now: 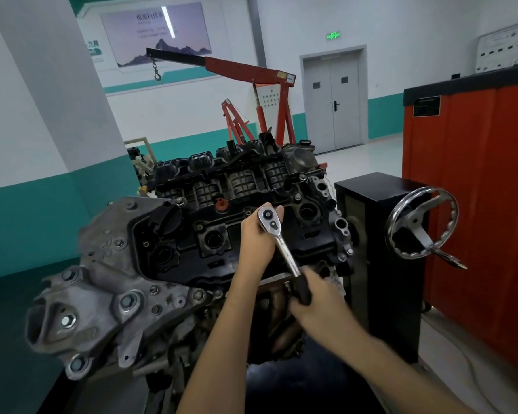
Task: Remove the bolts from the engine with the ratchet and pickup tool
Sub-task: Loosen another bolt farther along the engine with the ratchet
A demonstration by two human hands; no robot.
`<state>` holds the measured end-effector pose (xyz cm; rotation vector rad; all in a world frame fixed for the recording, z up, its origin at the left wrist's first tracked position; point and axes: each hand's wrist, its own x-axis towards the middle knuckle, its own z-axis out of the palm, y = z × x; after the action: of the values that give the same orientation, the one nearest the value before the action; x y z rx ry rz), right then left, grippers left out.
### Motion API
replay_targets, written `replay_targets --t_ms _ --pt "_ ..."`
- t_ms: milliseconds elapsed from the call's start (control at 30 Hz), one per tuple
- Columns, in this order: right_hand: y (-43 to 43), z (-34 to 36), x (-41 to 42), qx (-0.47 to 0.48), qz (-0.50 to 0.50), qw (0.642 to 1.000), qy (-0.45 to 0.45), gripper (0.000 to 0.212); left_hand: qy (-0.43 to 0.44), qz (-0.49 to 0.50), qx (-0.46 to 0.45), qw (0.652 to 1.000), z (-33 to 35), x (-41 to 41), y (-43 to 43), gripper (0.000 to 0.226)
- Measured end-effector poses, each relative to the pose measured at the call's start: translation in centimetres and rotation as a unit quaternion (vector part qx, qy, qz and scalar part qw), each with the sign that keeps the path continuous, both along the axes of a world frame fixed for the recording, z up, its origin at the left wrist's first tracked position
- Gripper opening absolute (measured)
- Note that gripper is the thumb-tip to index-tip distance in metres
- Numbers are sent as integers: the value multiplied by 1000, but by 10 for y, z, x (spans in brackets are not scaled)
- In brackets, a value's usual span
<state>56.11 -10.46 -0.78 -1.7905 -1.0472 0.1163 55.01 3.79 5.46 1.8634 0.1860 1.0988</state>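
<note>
Head view: ratchet [281, 246] stands on the black valve cover [189, 255] of the engine [108, 279], left hand [256, 237] wrapped round its head, right hand [314, 300] clamped on the black grip. The bolt is hidden underneath. Best practice: press the head square and swing the handle in short arcs.

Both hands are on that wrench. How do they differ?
The left hand cups the ratchet at its shiny round head, while the right hand grips its black handle. The left is up over the engine; the right is lower, nearer the person. Both hold one tool.
</note>
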Motion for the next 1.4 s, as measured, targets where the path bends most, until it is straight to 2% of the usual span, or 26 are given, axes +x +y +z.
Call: replay_targets --t_ms 67,133,267,367,433,467,533,567,667,767,833,900,1033,1067,1133,1200,1267,1300,1400 --pt "15 -6 -24 45 11 996 76 23 -8 6 2 1000 0 2 1 48" --pt "15 -5 -23 35 24 997 67 19 -2 5 4 1000 -1 2 3 48" --pt "-19 24 36 -76 39 992 -98 23 20 0 16 1000 1 -1 5 51" --pt "-35 70 88 -202 18 939 -278 21 27 7 31 999 8 1 6 53" --pt "-34 93 105 -227 -13 898 -376 24 25 -2 21 999 10 1 6 55" --pt "-32 95 106 -220 -24 892 -394 26 26 -6 18 999 8 -1 6 54" --pt "-31 81 95 -197 -51 906 -372 27 24 -9 11 1000 3 -5 6 49" --pt "-30 65 84 -178 -56 925 -332 27 21 -11 4 1000 0 -6 6 46" --pt "-19 18 32 -71 -28 989 -128 28 -2 -9 -17 1000 -3 -5 3 46" --pt "11 -10 -20 46 -15 998 26 29 -4 15 -31 999 -2 -1 2 53" --pt "27 -16 -37 78 3 994 80 27 12 19 -28 999 -1 0 4 56" --pt "25 -15 -29 52 1 997 54 23 21 16 -25 999 0 -1 7 56" --pt "-15 15 35 -72 33 992 -100 24 23 4 -4 1000 2 -3 6 52" --pt "-24 31 55 -116 41 980 -155 22 23 2 1 1000 4 -3 5 52" --pt "-33 67 91 -205 18 934 -291 18 24 2 10 1000 6 -2 2 52" --pt "-33 90 104 -222 -14 898 -380 24 24 2 8 1000 6 -3 2 54" --pt "-29 81 97 -203 -39 903 -377 32 12 2 -14 1000 3 -6 4 52" --pt "-28 67 86 -184 -42 922 -339 35 5 1 -21 1000 2 -7 4 49" --pt "-20 16 35 -61 -10 991 -122 33 -2 -4 -17 1000 -1 -6 2 48"
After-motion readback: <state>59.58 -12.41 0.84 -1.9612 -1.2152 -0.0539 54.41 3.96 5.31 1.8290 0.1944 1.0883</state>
